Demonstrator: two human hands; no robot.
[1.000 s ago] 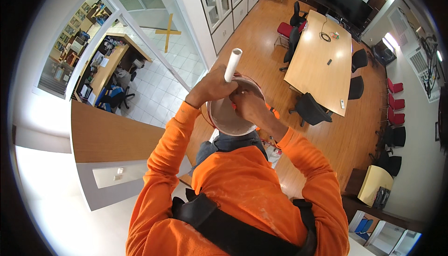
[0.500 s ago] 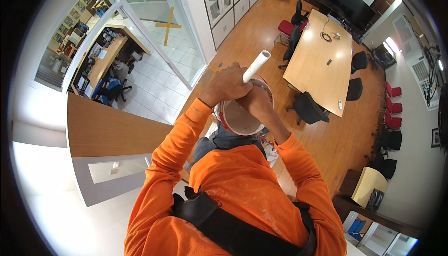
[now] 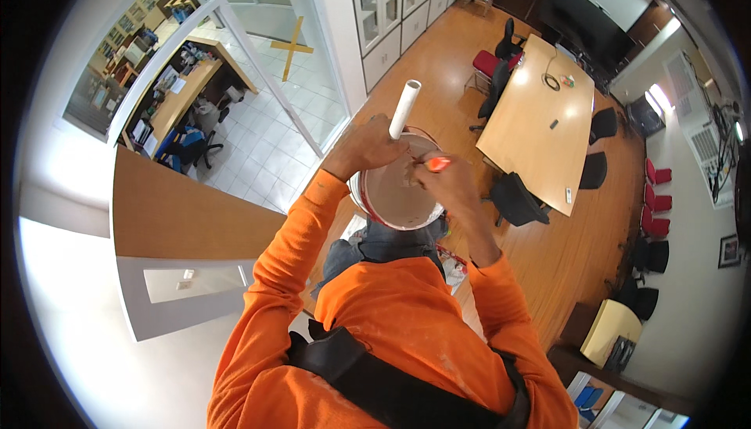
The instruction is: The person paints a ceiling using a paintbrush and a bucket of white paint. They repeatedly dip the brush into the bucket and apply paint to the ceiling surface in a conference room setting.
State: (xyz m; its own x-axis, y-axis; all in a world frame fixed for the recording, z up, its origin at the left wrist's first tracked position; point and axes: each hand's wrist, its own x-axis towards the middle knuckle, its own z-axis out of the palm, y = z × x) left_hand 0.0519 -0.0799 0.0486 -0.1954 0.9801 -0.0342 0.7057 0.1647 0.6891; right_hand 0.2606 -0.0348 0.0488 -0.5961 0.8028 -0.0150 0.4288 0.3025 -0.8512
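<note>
A white tube (image 3: 404,110) is grasped by the left hand (image 3: 366,147) at the rim of a bucket (image 3: 357,197), located before an orange sweatshirt (image 3: 391,300); an orange-ended tool (image 3: 438,164) is gripped by the right hand (image 3: 455,186) over the bucket's opening.

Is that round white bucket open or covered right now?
Open: no lid covers the round white bucket, and its greyish-brown inside shows beside the right hand.

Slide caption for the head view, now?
At an open bucket, the left hand holds a white tube and the right hand an orange-ended tool.
</note>
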